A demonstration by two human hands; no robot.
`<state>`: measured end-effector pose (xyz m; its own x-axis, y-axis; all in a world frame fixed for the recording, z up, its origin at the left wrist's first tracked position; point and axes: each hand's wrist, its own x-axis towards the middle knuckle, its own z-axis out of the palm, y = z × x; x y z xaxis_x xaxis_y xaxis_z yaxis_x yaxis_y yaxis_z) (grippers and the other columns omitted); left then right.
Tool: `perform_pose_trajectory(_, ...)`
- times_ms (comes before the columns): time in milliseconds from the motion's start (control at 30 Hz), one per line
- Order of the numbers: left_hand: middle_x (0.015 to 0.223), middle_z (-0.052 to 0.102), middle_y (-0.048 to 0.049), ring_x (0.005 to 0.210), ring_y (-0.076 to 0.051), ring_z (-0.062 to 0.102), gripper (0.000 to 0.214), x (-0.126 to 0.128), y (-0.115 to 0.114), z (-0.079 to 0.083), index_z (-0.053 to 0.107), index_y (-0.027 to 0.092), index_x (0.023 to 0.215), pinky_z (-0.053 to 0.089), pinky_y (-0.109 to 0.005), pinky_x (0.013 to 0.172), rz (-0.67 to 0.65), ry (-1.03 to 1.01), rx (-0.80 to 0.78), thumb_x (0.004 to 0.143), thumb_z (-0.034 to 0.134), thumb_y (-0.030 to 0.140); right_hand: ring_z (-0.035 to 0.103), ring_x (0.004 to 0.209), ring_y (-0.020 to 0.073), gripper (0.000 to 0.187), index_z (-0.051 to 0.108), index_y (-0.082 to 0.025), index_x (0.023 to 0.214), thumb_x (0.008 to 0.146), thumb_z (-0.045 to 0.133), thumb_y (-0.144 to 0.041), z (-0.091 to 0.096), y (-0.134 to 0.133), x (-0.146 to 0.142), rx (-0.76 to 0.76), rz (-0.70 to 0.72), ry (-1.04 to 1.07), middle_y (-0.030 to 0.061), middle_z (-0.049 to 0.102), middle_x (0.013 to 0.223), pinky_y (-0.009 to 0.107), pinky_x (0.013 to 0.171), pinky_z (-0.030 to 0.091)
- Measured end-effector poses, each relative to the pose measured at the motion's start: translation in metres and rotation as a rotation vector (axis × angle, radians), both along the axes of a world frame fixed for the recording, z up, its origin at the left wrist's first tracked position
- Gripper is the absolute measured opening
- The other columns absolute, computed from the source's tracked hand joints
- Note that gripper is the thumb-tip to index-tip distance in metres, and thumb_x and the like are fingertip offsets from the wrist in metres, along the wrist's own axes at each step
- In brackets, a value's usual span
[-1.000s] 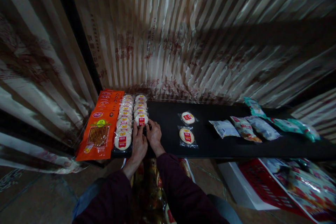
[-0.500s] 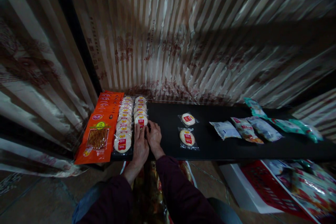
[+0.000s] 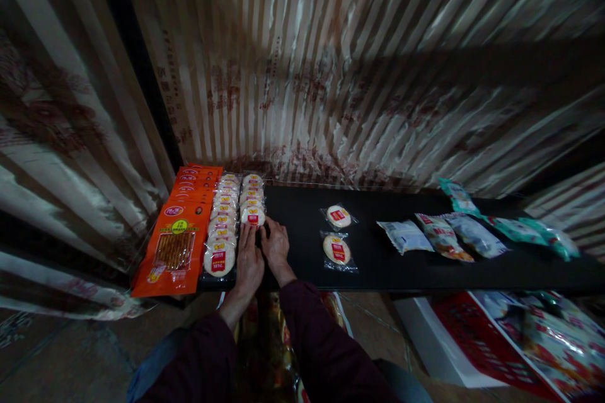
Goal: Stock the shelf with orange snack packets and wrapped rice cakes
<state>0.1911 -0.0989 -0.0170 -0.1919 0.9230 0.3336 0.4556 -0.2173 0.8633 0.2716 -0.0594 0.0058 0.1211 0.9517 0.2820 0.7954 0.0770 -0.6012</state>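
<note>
Two overlapping rows of rice cracker packets lie on the dark shelf, one full row point(image 3: 220, 257) reaching toward the front edge. At the near end of the shorter second row is a round white cracker packet point(image 3: 253, 215) with a red label. The outstretched fingers of my left hand point(image 3: 249, 264) touch its lower edge. My right hand point(image 3: 276, 247) rests beside it, fingers extended and slightly bent at its lower right corner. Both hands look open; their fingertips partly cover the wrapper's edge. Two loose cracker packets lie farther right, a nearer one point(image 3: 337, 250) and a farther one point(image 3: 338, 216).
Orange snack bags point(image 3: 174, 245) overlap at the shelf's left end. White and red pouches point(image 3: 444, 236) and green pouches point(image 3: 515, 230) lie toward the right of the black shelf point(image 3: 293, 201). Below stands a red and white box point(image 3: 477, 340) of packets. A striped curtain point(image 3: 307, 75) hangs behind.
Both hands have drawn back slightly toward me, uncovering a little more of the front cracker packet. The packets stay in about the same places.
</note>
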Motion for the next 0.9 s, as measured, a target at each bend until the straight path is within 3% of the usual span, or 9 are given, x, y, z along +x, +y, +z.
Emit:
perform_pose_trajectory(467,0.147,0.038,-0.0091,0.14,-0.02,0.025,0.059,0.0005,0.0029,0.0009,0.046,0.014,0.134,0.021,-0.045,0.116,0.01,0.025,0.019,0.077,0.035,0.003,0.056,0.104,0.0227,0.038,0.056,-0.013,0.122,0.086,0.048,-0.022,-0.0024,0.0055,-0.0012,-0.003,-0.023,0.027,0.012,0.064,0.114,0.035,0.095,0.04)
perform_pose_trajectory(900,0.145,0.041,-0.0107,0.139,-0.021,0.028,0.06,-0.0004,0.0088,-0.0016,0.047,0.013,0.133,0.023,-0.045,0.116,0.01,0.021,-0.002,0.075,0.036,0.002,0.058,0.098,0.0221,0.031,0.061,-0.016,0.113,0.085,0.049,-0.022,-0.0049,0.0063,0.0005,0.006,0.022,-0.012,0.0113,0.065,0.109,0.035,0.091,0.042)
